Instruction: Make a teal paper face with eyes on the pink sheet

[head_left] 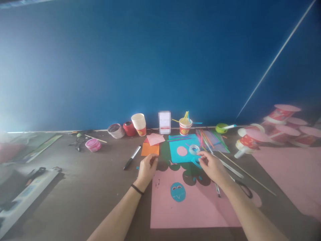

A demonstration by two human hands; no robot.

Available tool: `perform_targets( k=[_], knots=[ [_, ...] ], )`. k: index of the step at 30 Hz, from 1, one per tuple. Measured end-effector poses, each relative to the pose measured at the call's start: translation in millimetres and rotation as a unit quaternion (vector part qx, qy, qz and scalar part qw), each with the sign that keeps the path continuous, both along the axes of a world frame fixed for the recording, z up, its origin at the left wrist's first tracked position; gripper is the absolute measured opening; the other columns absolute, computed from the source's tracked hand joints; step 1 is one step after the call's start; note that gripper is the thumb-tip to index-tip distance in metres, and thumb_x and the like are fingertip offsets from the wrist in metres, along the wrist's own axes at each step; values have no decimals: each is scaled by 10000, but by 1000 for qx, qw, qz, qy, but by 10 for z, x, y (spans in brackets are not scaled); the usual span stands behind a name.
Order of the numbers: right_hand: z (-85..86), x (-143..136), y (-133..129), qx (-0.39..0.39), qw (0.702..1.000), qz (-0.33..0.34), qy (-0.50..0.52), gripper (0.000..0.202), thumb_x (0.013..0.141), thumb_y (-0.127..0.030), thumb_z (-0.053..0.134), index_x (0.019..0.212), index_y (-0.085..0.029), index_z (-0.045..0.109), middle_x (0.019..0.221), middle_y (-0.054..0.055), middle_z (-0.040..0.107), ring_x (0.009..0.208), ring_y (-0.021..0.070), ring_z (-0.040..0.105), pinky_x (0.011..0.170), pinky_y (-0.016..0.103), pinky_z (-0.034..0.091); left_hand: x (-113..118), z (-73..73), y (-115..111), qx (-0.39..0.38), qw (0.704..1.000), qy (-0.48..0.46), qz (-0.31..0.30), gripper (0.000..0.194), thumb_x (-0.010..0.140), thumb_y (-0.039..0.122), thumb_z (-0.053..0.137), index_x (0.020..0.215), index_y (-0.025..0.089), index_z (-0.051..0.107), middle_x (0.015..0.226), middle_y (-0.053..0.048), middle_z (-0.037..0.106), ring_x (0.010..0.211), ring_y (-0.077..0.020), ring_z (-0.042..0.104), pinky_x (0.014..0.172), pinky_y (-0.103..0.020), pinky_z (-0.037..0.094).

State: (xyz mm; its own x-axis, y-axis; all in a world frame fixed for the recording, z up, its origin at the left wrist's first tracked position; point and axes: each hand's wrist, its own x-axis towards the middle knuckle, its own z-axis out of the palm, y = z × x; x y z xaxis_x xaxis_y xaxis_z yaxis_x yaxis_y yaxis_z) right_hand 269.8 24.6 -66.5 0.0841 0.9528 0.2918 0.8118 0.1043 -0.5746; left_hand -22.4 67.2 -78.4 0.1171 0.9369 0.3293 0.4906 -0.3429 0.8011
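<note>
My left hand [148, 168], with a black band at the wrist, hovers by the orange paper [149, 150]. Its fingers are curled closed, and anything in them is too small to make out. Fingers of my right hand [211, 166] are pinched beside a roll of clear tape [194, 149] and a blue curved piece [196, 162]; what they hold, if anything, is unclear. Between my forearms lies a pink sheet [170, 214] with scalloped cuts along its far edge. On it rests a blue paper oval [178, 192] with pink-rimmed eyes and a drawn mouth.
A light-blue sheet [175, 156] carries a pink paper circle [182, 151]. Behind stand paper cups [185, 126], one holding coloured strips. A black marker [132, 157] lies left, black-handled scissors [244, 189] and a thin stick [250, 174] right. Pink-topped cups [281, 113] are stacked far right.
</note>
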Motion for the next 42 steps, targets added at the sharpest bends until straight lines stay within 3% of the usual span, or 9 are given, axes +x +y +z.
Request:
perform_targets(
  k=[9,15,18,20,23,26,31,35,42],
  knots=[
    [35,84,-8,32,997,-42,54,179,805,-287,489,917,-216,610,738,24,669,685,187,633,640,269,463,-53,-26,74,-24,998,-33,44,202,819,298,461,934,174,572,593,28,581,519,-131,542,548,-230,419],
    [133,142,-30,108,984,-106,95,205,820,-307,471,908,-188,613,796,54,671,700,192,621,655,282,459,-57,39,75,-19,997,-36,64,217,805,336,495,916,169,578,475,76,432,442,-114,431,492,-214,350],
    [207,188,-46,191,951,-177,169,219,819,-320,488,925,-172,609,768,54,647,652,177,595,628,280,455,-63,49,77,-2,997,-45,70,223,803,341,502,924,172,581,490,81,373,450,-110,391,485,-213,325],
    [226,231,-37,237,920,-206,233,228,817,-317,497,955,-164,594,678,20,594,572,150,548,574,267,444,-72,35,83,9,995,-63,77,232,801,337,507,956,178,574,552,65,420,483,-110,410,499,-213,335],
    [200,308,8,288,879,-213,315,253,810,-301,503,1013,-159,552,587,-39,498,492,117,478,525,248,421,-86,-2,103,4,993,-99,71,261,797,329,518,1011,184,555,694,29,515,552,-111,474,542,-216,374],
    [138,368,53,308,858,-205,356,281,794,-279,518,1053,-170,514,597,-58,477,477,98,455,521,237,408,-93,-21,120,-4,991,-115,68,287,779,338,541,1020,184,557,740,14,544,572,-116,504,550,-221,390],
    [79,355,47,275,875,-199,344,299,787,-275,543,1065,-171,511,628,-48,494,497,100,473,537,246,414,-90,26,100,-3,989,-122,83,268,780,339,527,987,175,573,647,24,548,551,-128,509,546,-231,400],
    [98,302,6,223,901,-203,311,252,790,-299,539,1006,-170,545,603,-34,508,479,110,467,474,229,394,-72,67,75,-17,989,-125,81,229,800,333,507,948,167,561,496,71,447,470,-117,449,507,-220,372],
    [76,288,5,168,925,-192,283,204,778,-323,540,913,-177,586,583,-16,524,456,115,466,450,224,411,-81,78,63,-37,986,-138,80,226,810,342,497,940,167,558,522,66,459,478,-109,446,509,-213,364]
  ],
)
